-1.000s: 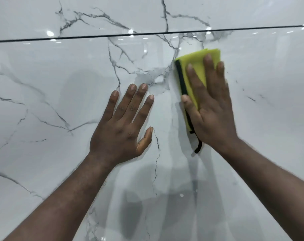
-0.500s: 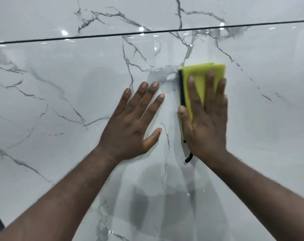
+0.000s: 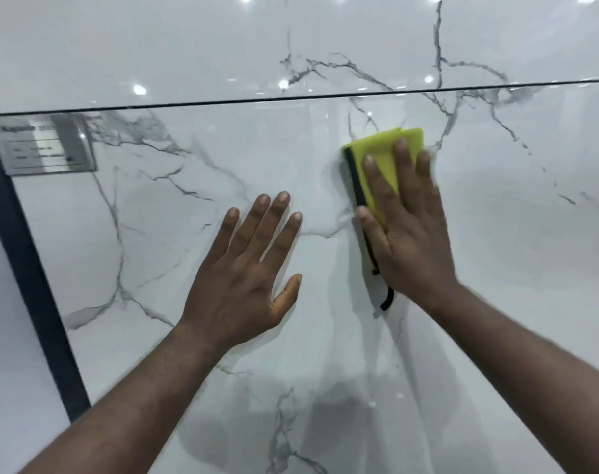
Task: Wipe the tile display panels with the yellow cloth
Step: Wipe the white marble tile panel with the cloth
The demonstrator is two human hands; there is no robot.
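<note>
A glossy white marble-look tile panel (image 3: 496, 268) with grey veins fills the view. My right hand (image 3: 407, 227) lies flat on the folded yellow cloth (image 3: 383, 148), pressing it against the panel with straight fingers. The cloth has a black edge and a black loop (image 3: 387, 301) hanging below my wrist. My left hand (image 3: 247, 268) rests flat on the panel to the left of the cloth, fingers spread, holding nothing.
A thin dark joint (image 3: 291, 97) separates this panel from another tile panel (image 3: 188, 46) above. A dark vertical frame bar (image 3: 28, 268) runs down the left side. A small grey label plate (image 3: 45, 145) sits at the panel's upper left corner.
The view has shifted left and up, bringing the dark frame bar and label plate into sight. My right hand and the cloth have slid left and down along the panel, further below the joint.
</note>
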